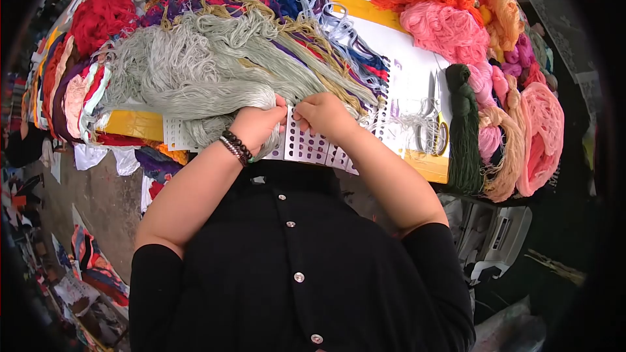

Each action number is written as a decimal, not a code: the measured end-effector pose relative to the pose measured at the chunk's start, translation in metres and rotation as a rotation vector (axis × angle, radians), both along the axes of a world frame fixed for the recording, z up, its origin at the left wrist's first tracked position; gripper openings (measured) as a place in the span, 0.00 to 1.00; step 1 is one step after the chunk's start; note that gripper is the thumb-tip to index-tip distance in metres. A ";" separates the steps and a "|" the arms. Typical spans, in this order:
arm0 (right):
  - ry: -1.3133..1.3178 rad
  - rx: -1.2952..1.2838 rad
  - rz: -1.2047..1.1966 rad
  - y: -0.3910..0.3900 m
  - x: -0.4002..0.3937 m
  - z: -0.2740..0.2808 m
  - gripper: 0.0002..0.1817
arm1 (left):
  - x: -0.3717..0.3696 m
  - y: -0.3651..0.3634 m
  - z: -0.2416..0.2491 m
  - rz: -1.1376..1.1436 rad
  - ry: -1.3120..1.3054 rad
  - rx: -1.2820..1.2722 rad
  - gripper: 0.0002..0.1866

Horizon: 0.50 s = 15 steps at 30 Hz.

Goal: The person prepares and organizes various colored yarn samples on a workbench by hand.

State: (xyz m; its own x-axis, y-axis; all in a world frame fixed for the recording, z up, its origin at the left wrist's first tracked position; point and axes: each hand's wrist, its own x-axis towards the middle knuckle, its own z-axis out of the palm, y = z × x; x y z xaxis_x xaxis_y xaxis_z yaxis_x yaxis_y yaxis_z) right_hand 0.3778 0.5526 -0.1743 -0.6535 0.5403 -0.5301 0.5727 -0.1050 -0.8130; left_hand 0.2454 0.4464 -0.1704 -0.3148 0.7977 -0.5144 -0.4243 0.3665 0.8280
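Note:
A thick bundle of pale grey thread [215,98] lies across the table in front of me. My left hand [257,127], with beaded bracelets at the wrist, is closed on the near end of this grey thread. Right beside it, my right hand [324,116] is pinched at the top of a white card with punched holes [305,148]. Whatever is between those fingertips is too small to make out. Olive, purple and blue threads [352,85] run beyond my right hand to a row of holes along a card edge.
Scissors with yellow-and-black handles [438,135] lie on white paper at the right. Past them are a dark green skein [463,130] and pink skeins [541,137]. Red thread [104,10] is heaped at the far left. Yellow tape [134,125] covers part of the table edge.

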 end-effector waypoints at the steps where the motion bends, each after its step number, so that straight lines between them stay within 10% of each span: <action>1: 0.011 -0.032 -0.010 0.001 0.000 0.001 0.12 | 0.000 0.002 -0.001 0.000 0.000 -0.001 0.07; 10: -0.037 0.488 0.194 -0.007 -0.008 -0.005 0.19 | 0.002 0.007 -0.025 -0.013 0.212 -0.062 0.07; 15: 0.102 0.064 0.020 -0.006 0.006 -0.006 0.12 | -0.012 -0.001 -0.019 -0.187 0.839 0.060 0.07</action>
State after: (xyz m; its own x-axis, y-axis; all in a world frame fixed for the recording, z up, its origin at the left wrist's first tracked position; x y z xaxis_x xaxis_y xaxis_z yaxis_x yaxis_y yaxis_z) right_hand 0.3843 0.5464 -0.1804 -0.7128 0.5574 -0.4257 0.4885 -0.0409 -0.8716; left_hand 0.2335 0.4452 -0.1898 -0.4328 0.8927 -0.1255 0.3995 0.3148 0.8610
